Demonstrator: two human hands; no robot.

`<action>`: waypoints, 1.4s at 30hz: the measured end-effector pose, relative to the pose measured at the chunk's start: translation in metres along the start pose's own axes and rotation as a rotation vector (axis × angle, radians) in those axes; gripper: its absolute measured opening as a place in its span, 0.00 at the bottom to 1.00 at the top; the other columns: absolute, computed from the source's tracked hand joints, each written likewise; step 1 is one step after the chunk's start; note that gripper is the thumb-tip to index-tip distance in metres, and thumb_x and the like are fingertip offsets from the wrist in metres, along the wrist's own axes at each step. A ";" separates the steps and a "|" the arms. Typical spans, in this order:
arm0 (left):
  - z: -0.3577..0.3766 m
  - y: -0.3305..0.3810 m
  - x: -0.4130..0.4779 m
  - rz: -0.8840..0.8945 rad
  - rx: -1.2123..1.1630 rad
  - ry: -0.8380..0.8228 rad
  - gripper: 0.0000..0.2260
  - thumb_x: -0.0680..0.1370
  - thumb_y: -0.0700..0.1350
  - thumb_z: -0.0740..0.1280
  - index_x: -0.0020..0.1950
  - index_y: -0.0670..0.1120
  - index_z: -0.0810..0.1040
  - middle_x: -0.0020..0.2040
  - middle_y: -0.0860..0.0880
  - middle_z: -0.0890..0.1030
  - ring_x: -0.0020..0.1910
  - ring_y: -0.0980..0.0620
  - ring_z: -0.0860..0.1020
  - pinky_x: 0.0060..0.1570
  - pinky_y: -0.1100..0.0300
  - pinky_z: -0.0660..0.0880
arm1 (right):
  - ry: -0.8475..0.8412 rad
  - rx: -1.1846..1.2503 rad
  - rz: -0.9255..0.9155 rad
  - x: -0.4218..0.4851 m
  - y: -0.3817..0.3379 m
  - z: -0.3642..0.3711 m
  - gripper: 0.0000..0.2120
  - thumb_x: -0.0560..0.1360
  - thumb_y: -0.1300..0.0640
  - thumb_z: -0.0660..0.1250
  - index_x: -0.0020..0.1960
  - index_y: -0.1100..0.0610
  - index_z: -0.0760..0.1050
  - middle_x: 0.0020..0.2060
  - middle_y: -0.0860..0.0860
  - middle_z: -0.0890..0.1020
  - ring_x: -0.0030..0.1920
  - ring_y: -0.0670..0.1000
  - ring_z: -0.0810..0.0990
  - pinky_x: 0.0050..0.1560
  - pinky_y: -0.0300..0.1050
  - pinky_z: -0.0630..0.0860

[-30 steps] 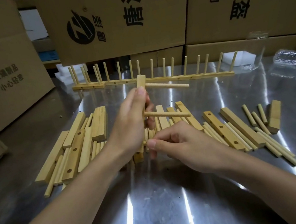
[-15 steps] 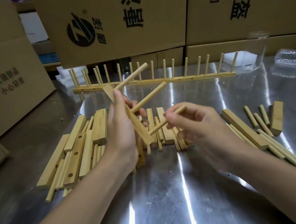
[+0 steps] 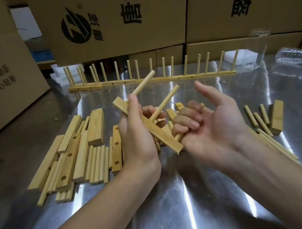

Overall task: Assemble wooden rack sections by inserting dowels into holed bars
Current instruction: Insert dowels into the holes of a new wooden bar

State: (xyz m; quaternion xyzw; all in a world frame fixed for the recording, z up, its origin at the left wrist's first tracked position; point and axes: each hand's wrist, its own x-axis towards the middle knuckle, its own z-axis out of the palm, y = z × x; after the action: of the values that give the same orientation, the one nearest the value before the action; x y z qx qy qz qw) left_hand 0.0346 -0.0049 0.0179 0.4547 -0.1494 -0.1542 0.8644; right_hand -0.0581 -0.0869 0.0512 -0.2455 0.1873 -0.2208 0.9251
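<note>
Pale wooden holed bar, gripped in our left hand before the finished pegged wooden rack, carries two round wooden dowels. Our right hand curls round a third short dowel, which likely needs a straight push into the bar's lower hole.

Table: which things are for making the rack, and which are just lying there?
For the job: bar in the left hand, with two dowels in it; third dowel in the right hand; spare bars; spare dowels; finished racks.
Just lying about: boxes; bottle; foam.
</note>
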 end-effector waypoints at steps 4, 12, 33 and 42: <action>0.000 0.000 0.002 0.050 0.055 0.093 0.19 0.87 0.58 0.62 0.40 0.50 0.74 0.36 0.51 0.76 0.35 0.53 0.80 0.36 0.60 0.79 | 0.025 0.082 -0.037 -0.003 -0.001 0.003 0.19 0.77 0.49 0.71 0.34 0.55 0.67 0.32 0.49 0.69 0.30 0.49 0.70 0.42 0.43 0.68; 0.004 0.005 -0.010 0.074 0.051 0.041 0.16 0.87 0.56 0.61 0.44 0.49 0.72 0.39 0.48 0.74 0.38 0.51 0.77 0.38 0.59 0.78 | -0.025 -0.103 -0.105 -0.011 0.007 0.011 0.29 0.79 0.53 0.71 0.24 0.50 0.59 0.23 0.46 0.54 0.23 0.47 0.53 0.24 0.39 0.56; 0.004 0.011 -0.013 -0.541 -0.362 0.039 0.24 0.82 0.63 0.64 0.32 0.51 0.66 0.34 0.50 0.71 0.31 0.52 0.74 0.32 0.60 0.72 | -0.183 -0.208 -0.247 -0.009 0.022 0.019 0.22 0.77 0.71 0.60 0.31 0.51 0.59 0.20 0.46 0.58 0.19 0.44 0.56 0.26 0.39 0.56; 0.003 0.011 -0.011 -0.748 -0.370 0.011 0.21 0.83 0.62 0.64 0.36 0.51 0.70 0.29 0.52 0.70 0.25 0.54 0.72 0.21 0.67 0.69 | -0.277 -0.291 -0.309 -0.009 0.027 0.020 0.27 0.78 0.72 0.61 0.27 0.51 0.59 0.21 0.46 0.57 0.21 0.45 0.54 0.42 0.48 0.52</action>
State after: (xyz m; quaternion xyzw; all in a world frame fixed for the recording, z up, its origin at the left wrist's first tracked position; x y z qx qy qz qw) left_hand 0.0252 0.0037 0.0275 0.3157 0.0609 -0.4793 0.8167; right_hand -0.0475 -0.0543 0.0555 -0.4298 0.0487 -0.2944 0.8522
